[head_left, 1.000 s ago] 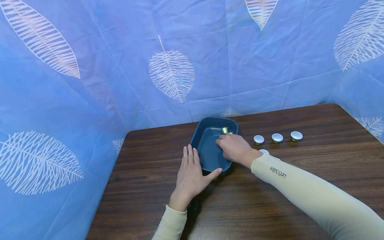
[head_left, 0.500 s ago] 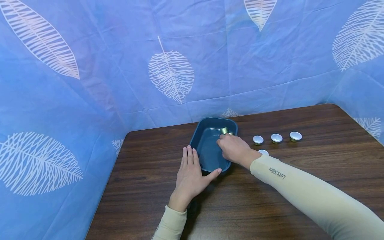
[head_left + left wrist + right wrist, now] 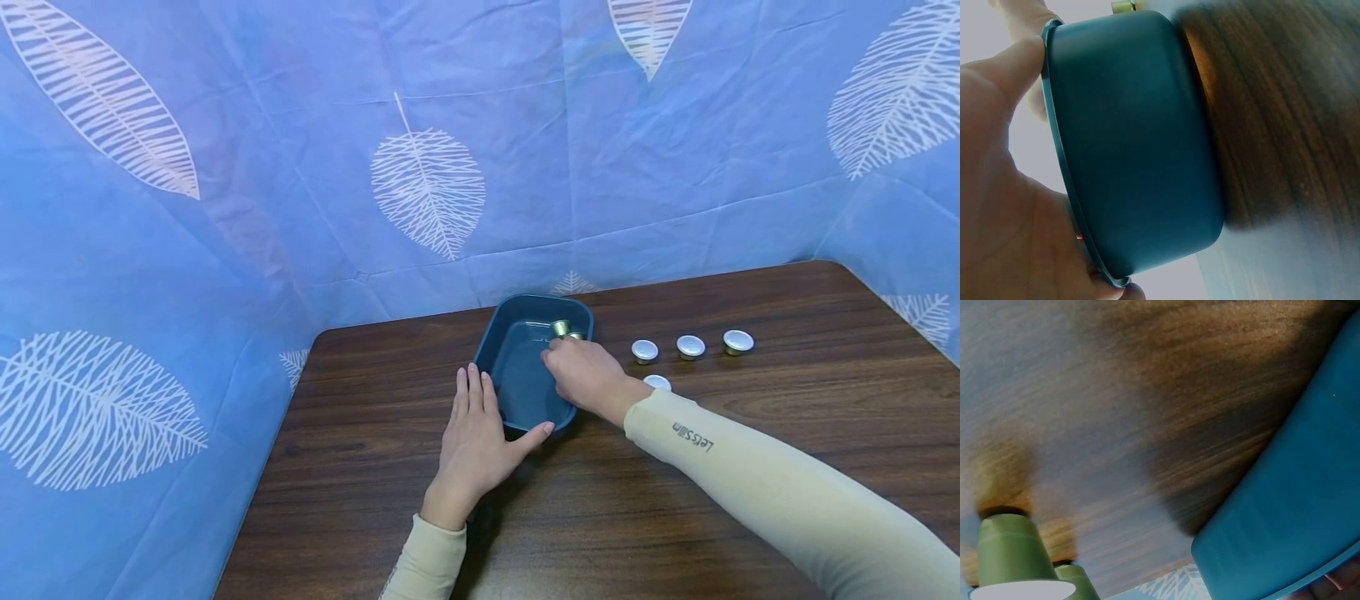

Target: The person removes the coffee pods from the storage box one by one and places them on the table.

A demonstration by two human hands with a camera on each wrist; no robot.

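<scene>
A dark teal tray (image 3: 525, 375) stands on the table, and two small gold-green capsules (image 3: 559, 327) show in its far right part. My left hand (image 3: 474, 446) rests along the tray's left and near rim, with straight fingers and spread thumb. In the left wrist view its thumb (image 3: 1019, 65) touches the rim. My right hand (image 3: 585, 371) reaches over the tray's right rim with curled fingers beside the capsules. Its fingertips are hidden, so whether they hold a capsule does not show. Green capsules with white lids (image 3: 691, 347) stand right of the tray.
The dark wooden table (image 3: 360, 467) carries the tray near its back edge. A lidded capsule (image 3: 657, 382) stands close to the right wrist, partly hidden by it. Behind the table hangs a blue cloth (image 3: 300, 167) with white leaf prints.
The whole head view shifts very slightly. Both hands, the tray and the capsules keep about the same places relative to each other.
</scene>
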